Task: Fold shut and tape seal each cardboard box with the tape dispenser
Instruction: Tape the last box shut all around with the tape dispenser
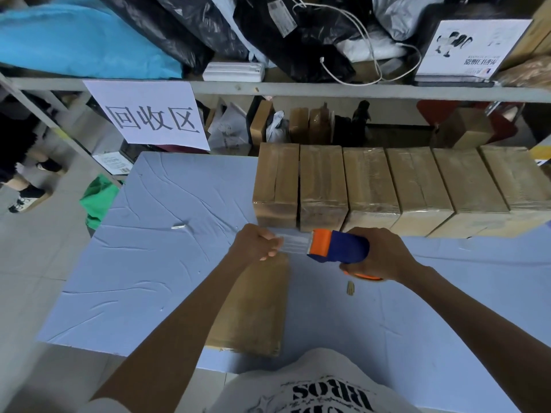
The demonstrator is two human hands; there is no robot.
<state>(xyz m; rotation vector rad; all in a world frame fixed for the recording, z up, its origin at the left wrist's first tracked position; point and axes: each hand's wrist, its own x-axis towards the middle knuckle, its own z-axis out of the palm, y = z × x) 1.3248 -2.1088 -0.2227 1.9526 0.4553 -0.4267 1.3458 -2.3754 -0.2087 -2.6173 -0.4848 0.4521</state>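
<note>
A: In the head view we are looking down at the tape dispenser [340, 245], which we are holding in the air above the blue table [149, 234]. A clear strip of tape [295, 242] is stretching from its orange mouth toward the left. What are we risking here?

B: We are judging the strip to be the weak spot. It is hanging free between the two hands, so if we are letting it go slack it may fold back and stick to itself or to our fingers. We are also pulling it above the far end of the cardboard box [253, 308], which is lying flat at the near table edge under the left forearm. Laying the tape off the seam would be leaving the flaps loose. We are not able to tell whether that seam is already taped.

A: And the fingers?

B: The left hand [258, 242] is curling tight, pinching the free end of the tape between thumb and fingers. The right hand [378, 253] is wrapping round the dispenser's blue body, fingers closed on it. Behind them the row of boxes [369, 183] is standing side by side, shiny with tape.
</note>
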